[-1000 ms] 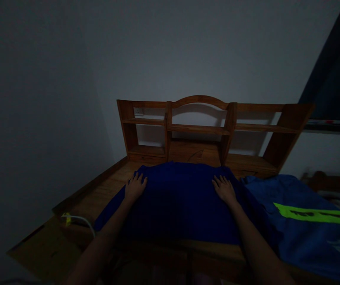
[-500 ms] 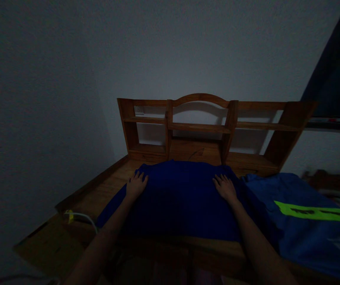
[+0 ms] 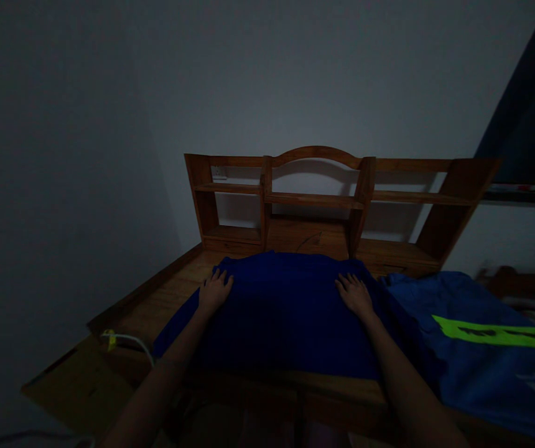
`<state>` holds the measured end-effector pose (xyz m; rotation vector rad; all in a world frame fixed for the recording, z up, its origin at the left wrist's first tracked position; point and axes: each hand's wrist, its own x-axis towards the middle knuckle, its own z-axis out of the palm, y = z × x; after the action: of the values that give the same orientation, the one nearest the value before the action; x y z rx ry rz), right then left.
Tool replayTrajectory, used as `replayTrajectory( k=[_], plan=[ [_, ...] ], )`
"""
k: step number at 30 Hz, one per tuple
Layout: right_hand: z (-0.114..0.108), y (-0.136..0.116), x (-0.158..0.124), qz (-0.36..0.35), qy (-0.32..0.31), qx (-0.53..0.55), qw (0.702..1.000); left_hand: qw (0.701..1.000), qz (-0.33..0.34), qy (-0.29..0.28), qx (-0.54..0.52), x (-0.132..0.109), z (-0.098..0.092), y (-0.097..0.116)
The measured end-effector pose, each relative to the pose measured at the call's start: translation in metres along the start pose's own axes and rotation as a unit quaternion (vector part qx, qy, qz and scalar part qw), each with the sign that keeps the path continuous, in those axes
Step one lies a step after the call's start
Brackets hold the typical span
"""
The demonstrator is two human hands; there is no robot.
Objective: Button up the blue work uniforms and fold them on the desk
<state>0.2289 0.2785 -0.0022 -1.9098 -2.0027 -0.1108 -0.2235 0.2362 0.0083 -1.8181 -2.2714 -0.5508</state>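
Observation:
A dark blue garment [image 3: 286,311], which looks like a shirt, lies spread flat on the wooden desk [image 3: 165,298]. My left hand [image 3: 214,291] rests palm down on its upper left part, fingers stretched out. On the upper right part lies my right hand [image 3: 355,295], also flat with its fingers apart. Neither hand grips the cloth. Beside it on the right is a lighter blue garment [image 3: 468,361] with a bright yellow-green stripe. Dim light hides the finer folds of the dark cloth.
A wooden shelf unit [image 3: 314,200] stands at the back of the desk against the wall. A white cable [image 3: 130,338] with a yellow tag hangs at the left edge. A wall socket [image 3: 219,173] shows behind the left shelf. A dark board [image 3: 529,118] is at the upper right.

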Motion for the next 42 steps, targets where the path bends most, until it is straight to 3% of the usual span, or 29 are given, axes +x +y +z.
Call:
replayTrajectory(
  k=[42],
  plan=[
    [-0.0012, -0.0005, -0.0011, -0.001, 0.0, -0.012, 1.0, 1.0, 0.005, 0.0, 0.004, 0.0031, 0.0055, -0.0037]
  ],
)
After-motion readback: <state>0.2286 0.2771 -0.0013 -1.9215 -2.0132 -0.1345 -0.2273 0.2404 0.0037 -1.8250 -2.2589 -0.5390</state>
